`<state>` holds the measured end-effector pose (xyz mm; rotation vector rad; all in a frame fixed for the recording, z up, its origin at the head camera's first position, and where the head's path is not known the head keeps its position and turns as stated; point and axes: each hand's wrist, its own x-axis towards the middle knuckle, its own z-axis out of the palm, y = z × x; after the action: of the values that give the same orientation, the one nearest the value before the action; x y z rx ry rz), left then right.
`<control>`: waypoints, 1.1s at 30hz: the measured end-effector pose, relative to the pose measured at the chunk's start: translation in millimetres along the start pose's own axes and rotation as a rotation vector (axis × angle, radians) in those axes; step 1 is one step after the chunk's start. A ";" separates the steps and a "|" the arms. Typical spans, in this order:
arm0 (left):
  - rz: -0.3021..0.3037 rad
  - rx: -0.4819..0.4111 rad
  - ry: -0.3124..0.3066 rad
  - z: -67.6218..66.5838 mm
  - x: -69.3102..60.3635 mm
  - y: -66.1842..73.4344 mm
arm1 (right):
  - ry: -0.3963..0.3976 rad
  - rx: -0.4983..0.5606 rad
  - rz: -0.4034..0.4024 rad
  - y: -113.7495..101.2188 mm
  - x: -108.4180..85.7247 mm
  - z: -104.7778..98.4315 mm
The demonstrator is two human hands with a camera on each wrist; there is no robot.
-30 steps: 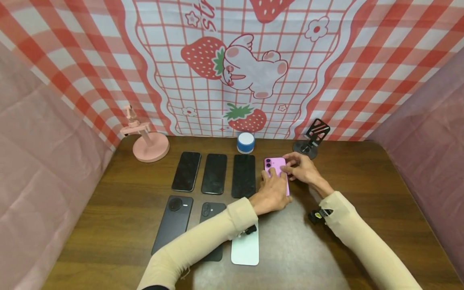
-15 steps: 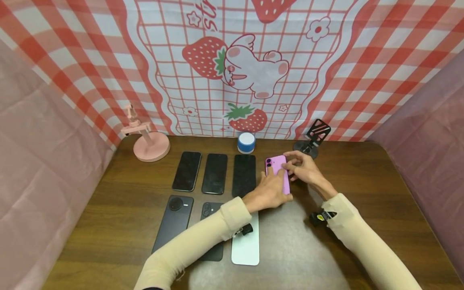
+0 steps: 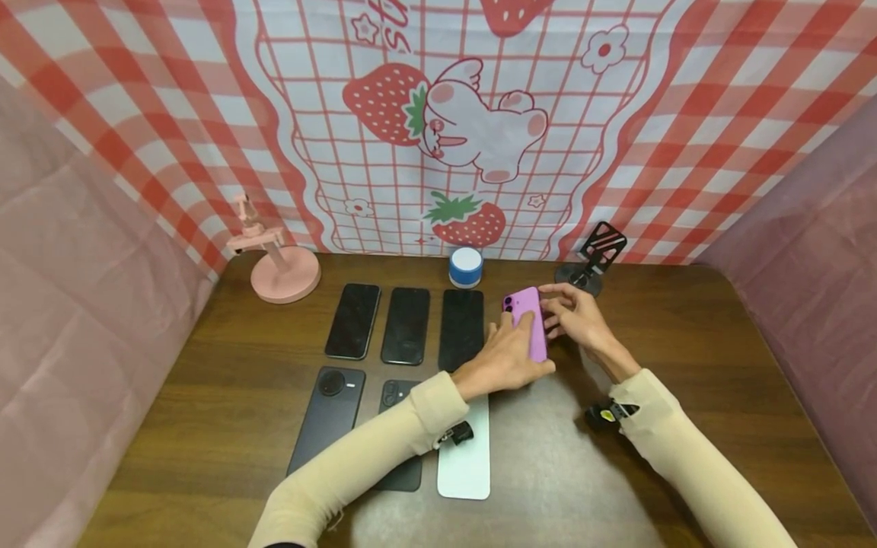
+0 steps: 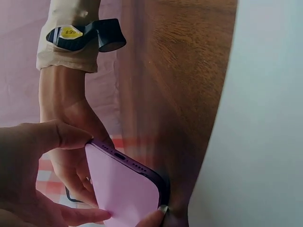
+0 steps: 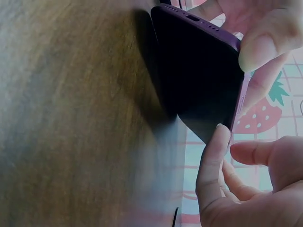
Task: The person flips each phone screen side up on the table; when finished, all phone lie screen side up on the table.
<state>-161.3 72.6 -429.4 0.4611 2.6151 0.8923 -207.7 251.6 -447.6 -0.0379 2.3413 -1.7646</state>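
A purple smartphone (image 3: 526, 310) is tilted up off the table, its back with two camera lenses facing up. My left hand (image 3: 505, 359) grips it, with the thumb at the lower right corner and fingers on the back and left side. My right hand (image 3: 578, 320) is at the phone's upper right edge. In the right wrist view, a fingertip (image 5: 218, 135) touches the dark screen (image 5: 196, 71) and the thumb is close beside the edge; whether it touches cannot be told. The phone's port end (image 4: 120, 156) shows in the left wrist view.
Three black-screened phones (image 3: 352, 321) lie left of the hands. Nearer are a dark grey phone (image 3: 327, 418), a black one (image 3: 400, 476) partly under the left sleeve, and a pale one (image 3: 464, 472). Behind stand a pink stand (image 3: 284, 274), a blue-white cylinder (image 3: 466, 268) and a black stand (image 3: 603, 247).
The purple phone has tilted up, its right side rising. My left hand has shifted slightly left and turned with it. My right thumb has slid from the phone's back to its edge.
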 end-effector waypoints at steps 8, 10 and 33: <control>0.025 -0.027 0.005 -4.4 -1.3 -1.5 | -0.032 0.080 0.002 -0.2 -1.6 0.6; 0.037 -0.048 0.000 -5.2 -1.2 -2.3 | -0.046 0.095 0.010 -0.6 -1.9 1.4; 0.177 -0.256 0.044 -10.1 1.2 -13.9 | -0.195 0.025 0.082 7.6 -6.3 3.1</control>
<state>-169.2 57.4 -431.0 0.6141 2.4791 1.2886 -200.1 251.8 -454.7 -0.1037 2.1527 -1.6704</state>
